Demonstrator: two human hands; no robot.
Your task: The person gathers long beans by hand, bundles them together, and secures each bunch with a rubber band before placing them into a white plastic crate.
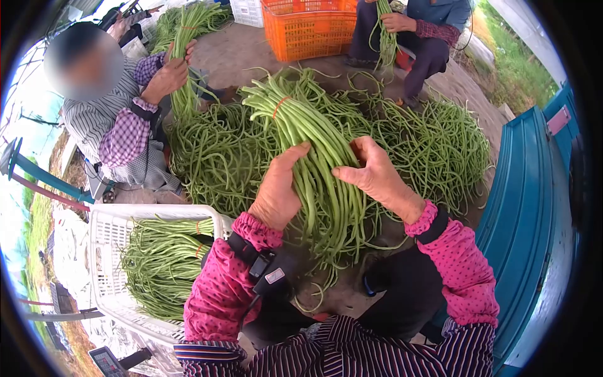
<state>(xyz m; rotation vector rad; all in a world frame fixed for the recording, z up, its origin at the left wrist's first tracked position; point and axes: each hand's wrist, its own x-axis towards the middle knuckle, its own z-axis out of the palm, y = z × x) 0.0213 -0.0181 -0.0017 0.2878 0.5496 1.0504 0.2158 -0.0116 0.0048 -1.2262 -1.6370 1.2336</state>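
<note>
Between my two hands hangs a thick bundle of long green beans, with a red band around its upper end. My left hand is wrapped round the bundle's left side, its thumb on top and its other fingers hidden behind the beans. On the right side, my right hand grips the same bundle, thumb and forefinger on the beans. The bundle's loose lower ends hang over the ground in front of my knees. Behind and below it spreads a large pile of loose beans.
A white crate at the left holds banded bundles. One person at the left and another at the upper right hold beans. An orange crate stands at the back, blue metal panels at the right.
</note>
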